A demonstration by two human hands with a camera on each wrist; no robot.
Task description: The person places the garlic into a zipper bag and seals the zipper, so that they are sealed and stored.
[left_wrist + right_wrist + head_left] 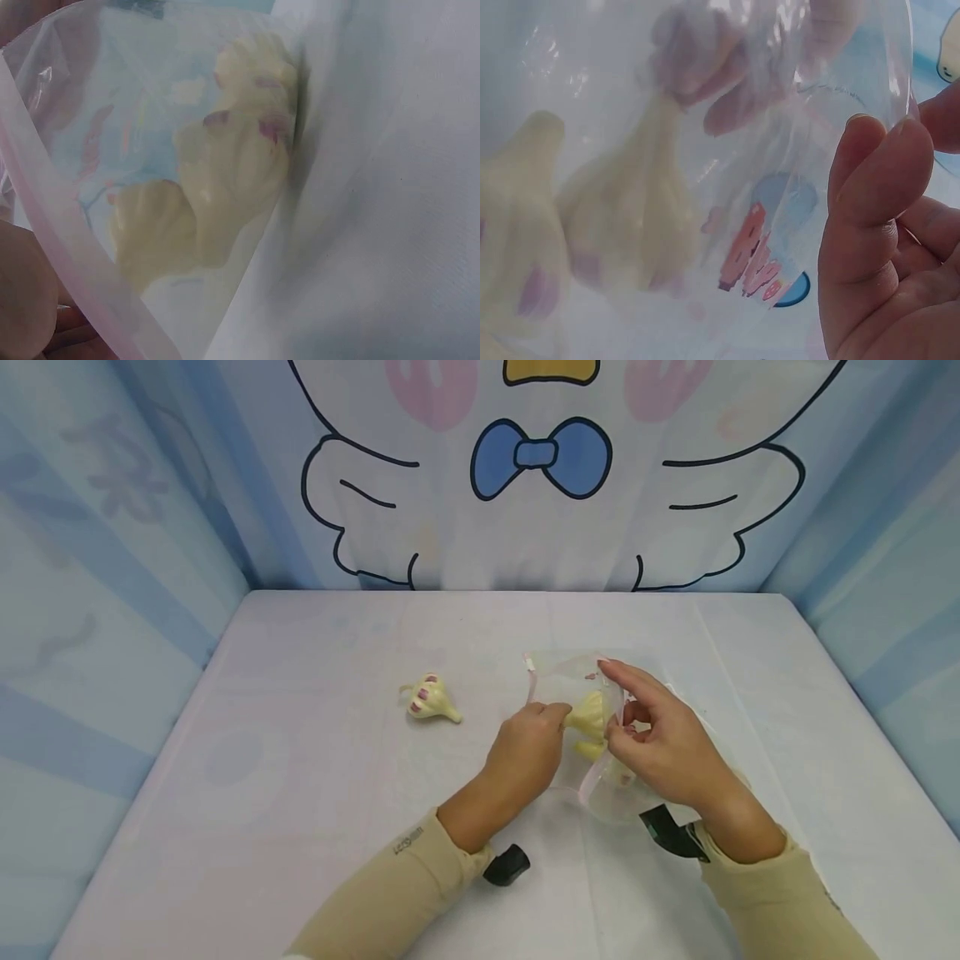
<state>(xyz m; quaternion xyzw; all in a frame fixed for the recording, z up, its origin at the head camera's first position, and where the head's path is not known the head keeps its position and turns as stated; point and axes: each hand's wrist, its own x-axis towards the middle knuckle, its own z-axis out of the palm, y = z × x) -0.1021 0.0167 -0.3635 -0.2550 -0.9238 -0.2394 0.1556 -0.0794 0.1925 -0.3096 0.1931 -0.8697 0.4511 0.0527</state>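
Observation:
A clear plastic zip bag (570, 672) with a pink seal strip lies right of the table's middle, held between both hands. My left hand (558, 717) reaches into its mouth and pinches the stem of a pale yellow garlic bulb (588, 714). My right hand (618, 727) grips the bag's edge with thumb and fingers, the index finger raised. In the right wrist view the garlic bulb (630, 210) shows through the plastic beside a second bulb (517, 225), with my thumb (862, 187) against the bag. The left wrist view shows the bulbs (240, 172) behind the pink strip (67, 255).
Another garlic bulb (430, 699) with purple marks lies loose on the white tablecloth (300, 793), left of the hands. Blue patterned walls close in the table on three sides. Black wrist devices (506, 864) hang under both sleeves.

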